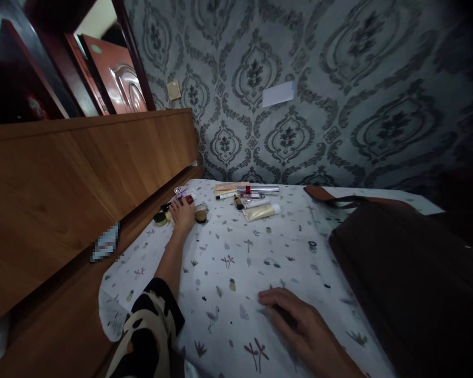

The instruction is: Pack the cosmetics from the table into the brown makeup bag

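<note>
My left hand reaches to the far left of the patterned sheet, its fingers apart over a cluster of small items. A dark red item lies by its fingertips; whether the fingers touch it I cannot tell. Beside this hand are a dark green-lidded jar and a small round brown-gold container. Nearer to me, my right hand hovers over or rests on the sheet, loosely bent, thumb and fingers apart, holding nothing.
Right of the cluster lie a cream tube with a white cap, a small dark-capped bottle and a silver tube. A dark bag takes up the right side. A wooden board borders the left; a patterned wall stands behind.
</note>
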Demonstrator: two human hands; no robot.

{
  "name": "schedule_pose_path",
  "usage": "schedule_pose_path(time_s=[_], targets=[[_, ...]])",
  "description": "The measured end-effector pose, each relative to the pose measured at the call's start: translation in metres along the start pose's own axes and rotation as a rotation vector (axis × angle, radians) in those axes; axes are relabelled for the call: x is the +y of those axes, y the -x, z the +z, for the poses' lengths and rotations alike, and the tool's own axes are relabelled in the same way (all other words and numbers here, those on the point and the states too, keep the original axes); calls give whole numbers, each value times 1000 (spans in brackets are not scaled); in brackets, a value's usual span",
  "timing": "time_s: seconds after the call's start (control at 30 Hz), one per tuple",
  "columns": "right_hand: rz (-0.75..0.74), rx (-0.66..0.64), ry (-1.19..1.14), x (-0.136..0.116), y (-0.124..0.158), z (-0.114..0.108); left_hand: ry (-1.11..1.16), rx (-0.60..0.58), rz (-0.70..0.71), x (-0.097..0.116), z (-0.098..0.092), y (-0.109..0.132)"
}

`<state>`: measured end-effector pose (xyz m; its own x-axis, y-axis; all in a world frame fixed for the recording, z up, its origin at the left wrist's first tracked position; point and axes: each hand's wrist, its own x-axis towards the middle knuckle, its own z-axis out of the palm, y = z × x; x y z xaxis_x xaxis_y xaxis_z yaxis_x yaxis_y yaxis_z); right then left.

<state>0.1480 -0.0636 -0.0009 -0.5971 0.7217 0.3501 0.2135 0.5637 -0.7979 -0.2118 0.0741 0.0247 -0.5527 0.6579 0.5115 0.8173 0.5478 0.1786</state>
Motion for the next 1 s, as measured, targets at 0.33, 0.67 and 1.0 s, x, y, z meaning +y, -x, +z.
schedule_pose_path(time_s=[0.33, 0.67, 1.0], targets=[[-11, -4, -6, 2, 0, -2, 78, -45, -16, -11, -2, -16], [2, -10, -24, 3, 0, 0, 73, -112, 366, 8, -8, 7], [-12, -20, 18, 3, 0, 0, 14, -202, 575, 23, -9, 15]])
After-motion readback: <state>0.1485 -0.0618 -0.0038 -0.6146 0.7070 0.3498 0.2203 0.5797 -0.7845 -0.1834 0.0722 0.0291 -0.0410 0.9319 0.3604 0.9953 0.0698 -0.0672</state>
